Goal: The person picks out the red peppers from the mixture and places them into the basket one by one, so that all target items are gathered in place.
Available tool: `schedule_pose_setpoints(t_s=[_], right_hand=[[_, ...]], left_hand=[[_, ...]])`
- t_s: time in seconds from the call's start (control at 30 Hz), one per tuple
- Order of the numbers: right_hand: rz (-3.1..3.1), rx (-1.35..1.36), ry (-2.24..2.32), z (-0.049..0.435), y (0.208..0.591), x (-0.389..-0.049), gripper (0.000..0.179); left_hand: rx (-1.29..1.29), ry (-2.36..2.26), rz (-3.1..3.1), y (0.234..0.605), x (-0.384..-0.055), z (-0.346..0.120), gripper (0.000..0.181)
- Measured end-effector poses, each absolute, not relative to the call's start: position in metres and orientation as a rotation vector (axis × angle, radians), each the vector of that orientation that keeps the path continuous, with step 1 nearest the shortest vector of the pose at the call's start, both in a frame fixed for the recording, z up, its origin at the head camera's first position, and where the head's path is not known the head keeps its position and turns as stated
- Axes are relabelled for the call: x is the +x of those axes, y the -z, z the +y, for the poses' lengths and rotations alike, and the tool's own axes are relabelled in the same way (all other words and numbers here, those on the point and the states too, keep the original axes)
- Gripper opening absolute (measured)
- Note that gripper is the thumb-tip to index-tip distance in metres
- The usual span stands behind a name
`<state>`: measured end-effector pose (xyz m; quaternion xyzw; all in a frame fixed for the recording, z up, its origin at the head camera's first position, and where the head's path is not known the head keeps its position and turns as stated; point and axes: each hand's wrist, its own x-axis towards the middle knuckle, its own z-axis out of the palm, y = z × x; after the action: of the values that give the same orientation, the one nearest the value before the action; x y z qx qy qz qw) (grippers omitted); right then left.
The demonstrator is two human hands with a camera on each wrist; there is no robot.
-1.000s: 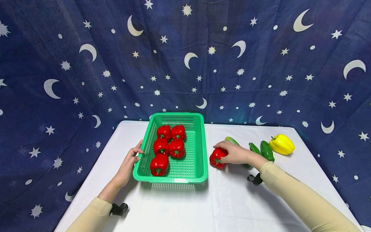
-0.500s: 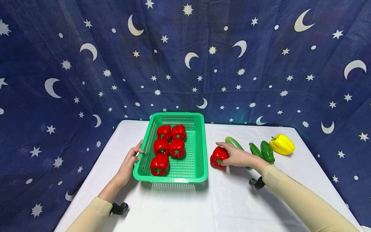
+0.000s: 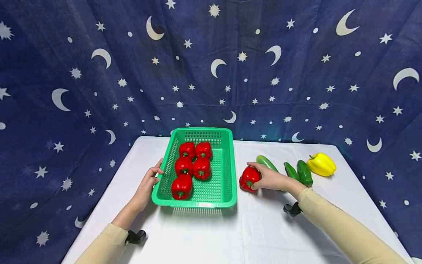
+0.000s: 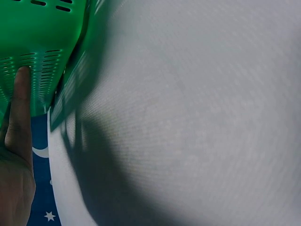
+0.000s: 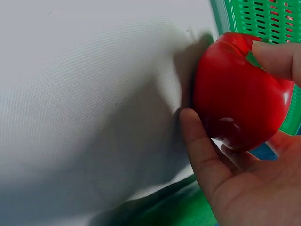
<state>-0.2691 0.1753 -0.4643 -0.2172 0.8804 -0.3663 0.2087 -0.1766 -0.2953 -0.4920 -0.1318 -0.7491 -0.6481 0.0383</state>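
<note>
In the head view, my left hand [image 3: 145, 190] rests against the left side of the green basket [image 3: 211, 204]. Its finger lies straight along the perforated wall [image 4: 40, 28] in the left wrist view. Several red bell peppers [image 3: 182, 187] are grouped inside the basket, towards its left. Right of the basket, my right hand [image 3: 268, 178] reaches loosely around another red bell pepper [image 3: 248, 179] standing on the table. Its thumb touches the pepper near the green stem in the right wrist view; the other fingers [image 5: 200, 146] extend beneath and behind it, partly hidden.
Behind the right hand lie a light green cucumber-like vegetable [image 3: 266, 162], two dark green peppers [image 3: 304, 173] and a yellow bell pepper [image 3: 321, 164]. A white cloth [image 3: 204, 238] covers the table. A dark blue curtain [image 3: 194, 69] with moons and stars hangs behind.
My right hand has eased slightly right and its fingers have spread, uncovering more of the red bell pepper, which stays in place. The left hand and the basket have not visibly moved.
</note>
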Motion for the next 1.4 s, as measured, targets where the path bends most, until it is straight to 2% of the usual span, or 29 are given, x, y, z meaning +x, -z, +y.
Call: schedule_pose_setpoints(t_s=[1.4], right_hand=[[2.458, -0.617, 1.054, 0.176, 0.467, -0.2688, 0.087]], left_hand=[[-0.384, 2.003, -2.303, 0.4911, -0.176, -0.2954, 0.026]])
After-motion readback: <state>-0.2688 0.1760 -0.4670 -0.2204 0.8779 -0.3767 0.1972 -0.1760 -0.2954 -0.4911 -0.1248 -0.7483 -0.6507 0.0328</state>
